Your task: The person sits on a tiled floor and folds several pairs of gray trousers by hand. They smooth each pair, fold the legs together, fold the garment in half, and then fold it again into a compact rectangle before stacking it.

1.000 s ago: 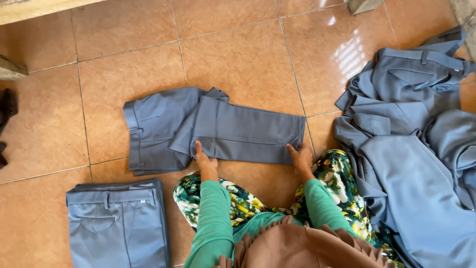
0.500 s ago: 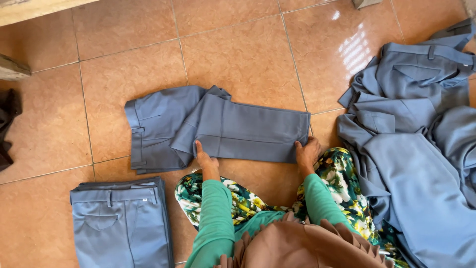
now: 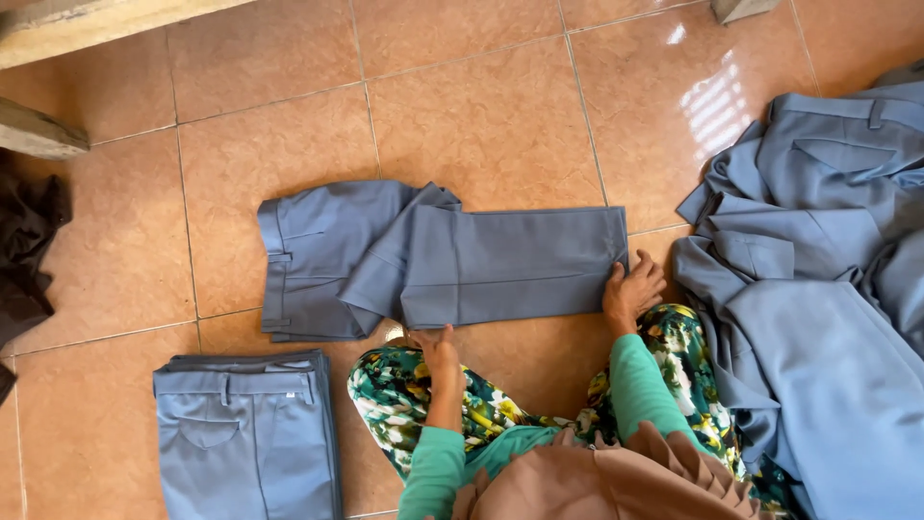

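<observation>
**Grey trousers half-folded on a tiled floor**

At the far left a dark cloth [image 3: 27, 252] lies against the floor's edge. Near left, a folded stack of grey trousers [image 3: 245, 433] sits squared on the orange tiles [image 3: 481, 125]. In the middle, the grey trousers [image 3: 443, 258] lie flat, legs doubled across towards the right. The left hand [image 3: 438, 351] rests at their near edge, fingers loosely curled, pressing the cloth rather than gripping it. The right hand [image 3: 630, 289] lies open, fingers spread, on the right-hand end of the folded legs. Further right, a loose heap of grey garments [image 3: 818, 289] sprawls beside the person's floral skirt [image 3: 674, 356].
</observation>
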